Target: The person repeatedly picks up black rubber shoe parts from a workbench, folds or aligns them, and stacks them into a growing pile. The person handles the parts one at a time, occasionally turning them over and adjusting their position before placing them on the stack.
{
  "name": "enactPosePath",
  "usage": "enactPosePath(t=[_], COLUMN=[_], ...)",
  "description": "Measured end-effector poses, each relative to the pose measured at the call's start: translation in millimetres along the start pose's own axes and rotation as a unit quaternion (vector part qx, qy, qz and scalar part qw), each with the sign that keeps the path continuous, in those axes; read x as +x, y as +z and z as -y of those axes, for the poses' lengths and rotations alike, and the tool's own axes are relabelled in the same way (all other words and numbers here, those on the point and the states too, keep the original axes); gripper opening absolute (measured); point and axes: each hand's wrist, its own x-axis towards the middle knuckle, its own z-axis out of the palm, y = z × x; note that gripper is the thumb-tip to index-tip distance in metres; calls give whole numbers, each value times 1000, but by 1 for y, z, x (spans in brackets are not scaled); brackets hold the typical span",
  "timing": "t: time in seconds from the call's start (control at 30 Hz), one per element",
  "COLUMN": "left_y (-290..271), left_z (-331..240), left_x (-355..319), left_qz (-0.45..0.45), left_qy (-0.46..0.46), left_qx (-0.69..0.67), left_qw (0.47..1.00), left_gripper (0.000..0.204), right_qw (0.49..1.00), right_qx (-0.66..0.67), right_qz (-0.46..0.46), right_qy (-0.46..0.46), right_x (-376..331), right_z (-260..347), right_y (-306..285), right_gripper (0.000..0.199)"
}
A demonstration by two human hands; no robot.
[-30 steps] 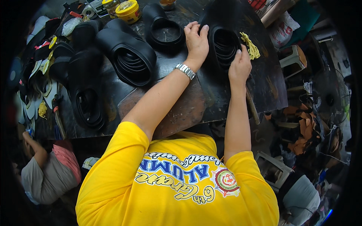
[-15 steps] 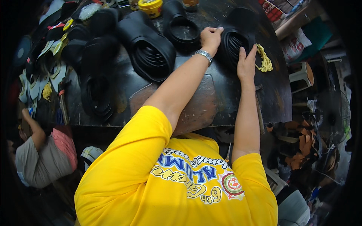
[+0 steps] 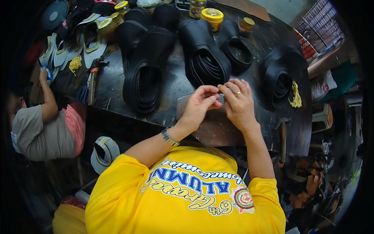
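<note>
On the table (image 3: 249,37), left of the middle stack of uppers (image 3: 199,43): a second stack (image 3: 146,66), then a hammer (image 3: 92,84). Just behind it: a tub (image 3: 212,17). Right of it: more uppers (image 3: 227,35), then a cord bundle (image 3: 296,96). Before it: a board (image 3: 218,126).

Dark table (image 3: 170,95): yellow tub (image 3: 212,17) toward the far side, small jar (image 3: 246,25) to its right; at left, a hammer (image 3: 92,85) near the front edge, pale cut pieces (image 3: 96,54) beyond it. Yellow cord (image 3: 297,95) at right (loosely bunched), stool (image 3: 329,117) past the table. Off left, a co-worker (image 3: 46,130) in grey shirt.
</note>
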Motion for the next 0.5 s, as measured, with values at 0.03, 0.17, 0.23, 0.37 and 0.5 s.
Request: enactPosePath(t=[0.03, 0.17, 0.23, 0.37, 0.5], left_y=[-11, -37, -43, -51, -52], left_z=[-6, -14, -14, -16, -18], left_x=[-2, 0, 11, 32, 42], left_qz=[-21, -104, -152, -187, -170], left_qy=[6, 82, 136, 142, 125], left_qx=[1, 47, 97, 76, 15], left_qw=[1000, 990, 974, 969, 977], left_gripper=[35, 42, 48, 59, 60], right_qw=[1000, 998, 996, 999, 965], right_qx=[-15, -62, -75, 36, 191], right_qz=[12, 31, 56, -15, -110], right_qy=[1, 3, -2, 28, 139], right_x=[5, 14, 19, 22, 8], right_z=[3, 9, 11, 13, 3], right_y=[8, 27, 28, 8, -28], right_gripper=[41, 29, 24, 19, 22])
